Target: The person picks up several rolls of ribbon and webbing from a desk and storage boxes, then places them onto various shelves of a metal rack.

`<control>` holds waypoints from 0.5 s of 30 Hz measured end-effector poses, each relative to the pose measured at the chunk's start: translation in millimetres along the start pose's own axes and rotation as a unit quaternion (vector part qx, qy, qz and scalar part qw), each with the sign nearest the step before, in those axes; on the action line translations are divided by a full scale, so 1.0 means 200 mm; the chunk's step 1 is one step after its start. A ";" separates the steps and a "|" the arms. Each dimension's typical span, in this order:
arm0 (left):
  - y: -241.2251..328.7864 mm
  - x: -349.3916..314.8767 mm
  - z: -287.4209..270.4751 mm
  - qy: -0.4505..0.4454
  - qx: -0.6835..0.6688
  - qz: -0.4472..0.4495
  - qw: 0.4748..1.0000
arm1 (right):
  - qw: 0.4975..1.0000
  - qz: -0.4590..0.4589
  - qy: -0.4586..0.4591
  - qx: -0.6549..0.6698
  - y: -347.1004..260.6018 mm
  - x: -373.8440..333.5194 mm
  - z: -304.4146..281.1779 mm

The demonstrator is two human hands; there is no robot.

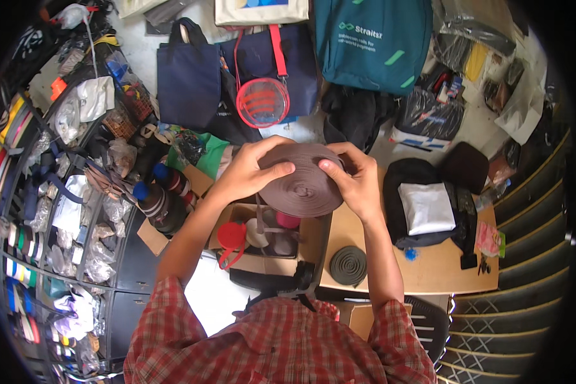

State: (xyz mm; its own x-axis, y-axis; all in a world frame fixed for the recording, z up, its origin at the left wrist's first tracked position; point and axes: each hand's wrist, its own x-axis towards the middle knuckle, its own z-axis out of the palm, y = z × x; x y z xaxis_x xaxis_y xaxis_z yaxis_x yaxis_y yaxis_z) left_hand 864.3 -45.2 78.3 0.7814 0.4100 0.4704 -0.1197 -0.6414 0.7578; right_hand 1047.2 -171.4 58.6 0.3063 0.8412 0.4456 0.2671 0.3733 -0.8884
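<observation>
A large brown roll of webbing [302,192], wound flat in a spiral, is lifted in front of me above an open cardboard box [315,233]. My left hand [253,169] grips its left edge with the thumb on the face turned to me. On the opposite edge my right hand [355,176] holds it the same way, fingers behind and thumb on top. A narrow strip hangs below the roll at its left. Inside the box lie a red roll of strap [231,235] and other rolls. A smaller dark grey-green webbing coil [348,265] rests on the wooden table by my right forearm.
Shelves packed with ribbon rolls and plastic bags [99,246] line the left side. Navy bags [189,86], a teal bag [372,41] and a red-rimmed mesh pouch [262,102] are at the back. A black bag with white cloth [427,208] lies on the wooden table [403,275].
</observation>
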 end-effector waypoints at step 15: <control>0.09 0.18 -0.08 0.158 -0.078 0.111 0.978 | 0.956 -0.219 0.140 -0.132 -0.32 0.30 0.02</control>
State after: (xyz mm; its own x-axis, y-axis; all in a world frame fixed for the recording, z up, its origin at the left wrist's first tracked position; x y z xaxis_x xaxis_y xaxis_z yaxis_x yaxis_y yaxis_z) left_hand 880.7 -31.7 116.7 0.4998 0.4685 0.7285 -0.3755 -0.6407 0.6697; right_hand 1045.6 -142.6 141.3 0.3351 0.4743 0.8141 0.6364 0.5232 -0.5668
